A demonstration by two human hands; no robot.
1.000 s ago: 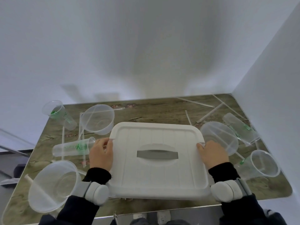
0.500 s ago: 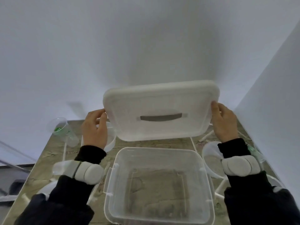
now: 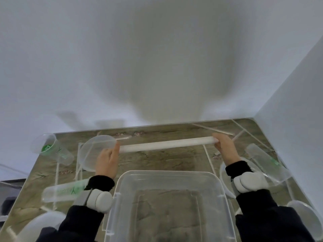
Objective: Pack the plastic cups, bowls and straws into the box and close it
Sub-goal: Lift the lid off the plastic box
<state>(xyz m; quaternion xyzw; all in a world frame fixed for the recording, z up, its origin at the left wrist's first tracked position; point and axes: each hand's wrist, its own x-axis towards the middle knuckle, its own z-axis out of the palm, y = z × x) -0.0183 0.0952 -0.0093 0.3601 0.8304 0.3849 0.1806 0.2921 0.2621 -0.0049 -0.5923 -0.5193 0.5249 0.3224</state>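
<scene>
box (image 3: 167, 179) is sitting open, top unobstructed. lid (image 3: 167, 144) is spanning the far side, blocking reach past it. bowl (image 3: 94, 152) and cups (image 3: 52, 151) are crowding the left, cup (image 3: 265, 163) and straws (image 3: 208, 159) the right.

A white plastic lid (image 3: 167, 144), seen edge-on, is held level above the far part of a wood-grain table (image 3: 157, 159). Its left end is gripped by the left hand (image 3: 106, 161) and its right end by the right hand (image 3: 225, 147). An open, clear rectangular plastic box (image 3: 167, 203) is seen in front of the person. Clear plastic cups with green print (image 3: 52, 151), clear round bowls (image 3: 92, 152) and thin straws (image 3: 208, 159) are scattered on both sides.
</scene>
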